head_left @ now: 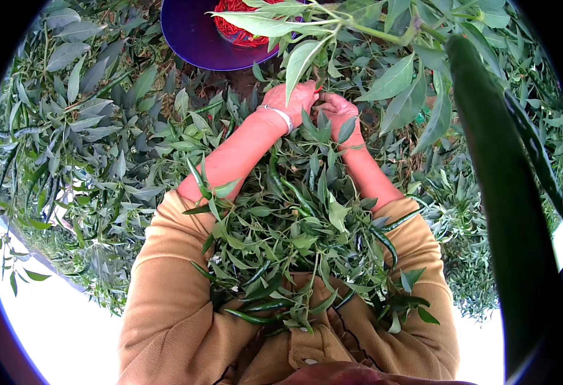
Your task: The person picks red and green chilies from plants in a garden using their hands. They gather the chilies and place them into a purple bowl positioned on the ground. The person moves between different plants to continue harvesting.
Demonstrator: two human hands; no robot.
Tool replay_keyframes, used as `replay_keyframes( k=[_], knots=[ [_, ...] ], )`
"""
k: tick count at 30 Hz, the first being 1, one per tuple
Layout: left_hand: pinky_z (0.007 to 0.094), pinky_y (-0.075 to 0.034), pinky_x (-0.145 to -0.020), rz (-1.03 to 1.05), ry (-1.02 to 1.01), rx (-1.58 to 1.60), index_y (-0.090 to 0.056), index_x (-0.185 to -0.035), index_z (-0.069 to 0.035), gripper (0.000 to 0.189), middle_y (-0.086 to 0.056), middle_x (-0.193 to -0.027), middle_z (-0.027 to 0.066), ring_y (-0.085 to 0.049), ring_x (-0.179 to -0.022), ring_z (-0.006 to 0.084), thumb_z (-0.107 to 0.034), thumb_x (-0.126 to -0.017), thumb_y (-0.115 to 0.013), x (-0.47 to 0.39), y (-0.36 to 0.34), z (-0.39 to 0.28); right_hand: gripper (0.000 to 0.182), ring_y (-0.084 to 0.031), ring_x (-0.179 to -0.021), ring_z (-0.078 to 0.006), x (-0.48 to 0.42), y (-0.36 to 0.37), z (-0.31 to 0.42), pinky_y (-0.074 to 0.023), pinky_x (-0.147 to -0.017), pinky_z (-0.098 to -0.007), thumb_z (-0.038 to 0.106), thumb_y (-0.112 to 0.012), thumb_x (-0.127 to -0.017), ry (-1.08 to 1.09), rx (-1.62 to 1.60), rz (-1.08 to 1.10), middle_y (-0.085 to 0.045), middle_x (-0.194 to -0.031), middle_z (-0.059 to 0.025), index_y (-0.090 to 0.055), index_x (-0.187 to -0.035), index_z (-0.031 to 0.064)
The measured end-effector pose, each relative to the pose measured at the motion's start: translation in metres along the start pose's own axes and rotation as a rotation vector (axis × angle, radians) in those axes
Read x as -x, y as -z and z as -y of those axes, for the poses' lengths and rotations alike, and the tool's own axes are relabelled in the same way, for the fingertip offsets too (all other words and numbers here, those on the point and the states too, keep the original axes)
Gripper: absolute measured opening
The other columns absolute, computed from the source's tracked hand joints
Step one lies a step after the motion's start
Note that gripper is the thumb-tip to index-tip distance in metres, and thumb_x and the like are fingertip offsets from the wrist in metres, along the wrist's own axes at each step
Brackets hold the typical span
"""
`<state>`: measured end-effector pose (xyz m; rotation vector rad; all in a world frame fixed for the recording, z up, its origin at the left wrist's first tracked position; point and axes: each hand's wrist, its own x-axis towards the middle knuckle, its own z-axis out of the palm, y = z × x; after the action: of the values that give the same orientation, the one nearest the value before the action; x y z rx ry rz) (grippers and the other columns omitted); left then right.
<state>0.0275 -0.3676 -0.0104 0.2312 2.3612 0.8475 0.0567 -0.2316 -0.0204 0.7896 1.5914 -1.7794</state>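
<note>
My left hand, with a metal bangle at its wrist, reaches into the chili plants with its fingers curled. The tip of a red chili pepper sticks out at its fingertips; the rest of the pepper is hidden. Close beside it, my right hand has bent fingers that nearly meet the left ones. Leaves partly cover it, so whether it grips anything is unclear. Just beyond my hands stands a purple-blue basin with many red chili peppers inside.
A chili plant with green chilies fills the space between my forearms and against my jacket. Leafy branches overhang from the upper right. One large green chili hangs very near the camera. Dense chili plants stand on the left.
</note>
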Motion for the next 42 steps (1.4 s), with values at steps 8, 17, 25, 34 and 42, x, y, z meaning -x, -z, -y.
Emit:
replay_keyframes(
  k=[8, 17, 25, 34, 42],
  knots=[
    [0.0346, -0.044, -0.059, -0.066, 0.284, 0.733, -0.054, -0.088, -0.002, 0.017, -0.055, -0.071, 0.0171, -0.052, -0.061, 0.0334, -0.017, -0.08, -0.052, 0.007, -0.007, 0.001, 0.018, -0.042, -0.039, -0.0103, -0.006, 0.002, 0.014, -0.0312, -0.035, -0.0246, 0.006, -0.065, -0.069, -0.4, -0.252, -0.127, -0.048, -0.059, -0.0008, -0.052, -0.081, 0.0015],
    [0.0338, -0.045, -0.059, -0.221, 0.061, 0.209, -0.057, -0.085, -0.004, 0.021, -0.058, -0.069, 0.0135, -0.056, -0.061, 0.0257, -0.022, -0.074, -0.056, -0.015, -0.01, 0.015, 0.033, -0.056, -0.073, -0.0192, -0.012, 0.012, 0.008, -0.0464, -0.062, -0.0301, -0.006, -0.062, -0.065, -0.287, -0.432, -0.102, -0.057, -0.084, -0.011, -0.052, -0.096, -0.0011],
    [0.0374, -0.041, -0.077, -0.222, -0.079, 0.973, -0.061, -0.083, -0.013, 0.021, -0.059, -0.084, 0.0068, -0.054, -0.083, 0.0272, -0.026, -0.067, -0.057, -0.035, -0.012, 0.019, 0.019, -0.053, -0.058, -0.0117, -0.006, 0.02, 0.002, -0.0452, -0.056, -0.0241, 0.002, -0.061, -0.071, 0.019, -0.487, 0.008, -0.059, -0.074, -0.0049, -0.058, -0.09, -0.0006],
    [0.0334, -0.041, -0.08, 0.015, 0.116, 0.32, -0.061, -0.091, -0.009, 0.035, -0.06, -0.088, 0.0093, -0.054, -0.086, 0.0234, -0.033, -0.066, -0.066, -0.044, 0.01, 0.015, 0.017, -0.05, -0.05, -0.0075, 0.002, 0.002, 0.034, -0.0389, -0.045, -0.021, -0.002, -0.06, -0.069, -0.051, -0.123, -0.19, -0.059, -0.07, -0.0035, -0.06, -0.085, -0.0023],
    [0.0314, -0.04, -0.079, 0.11, 0.248, 0.671, -0.058, -0.092, -0.001, 0.042, -0.06, -0.089, 0.0109, -0.054, -0.086, 0.021, -0.032, -0.065, -0.069, -0.04, -0.009, 0.026, 0.018, -0.05, -0.049, -0.0092, -0.001, 0.002, 0.023, -0.0399, -0.043, -0.0229, -0.003, -0.061, -0.067, -0.23, -0.381, -0.13, -0.057, -0.067, -0.0044, -0.061, -0.085, -0.0005]
  ],
)
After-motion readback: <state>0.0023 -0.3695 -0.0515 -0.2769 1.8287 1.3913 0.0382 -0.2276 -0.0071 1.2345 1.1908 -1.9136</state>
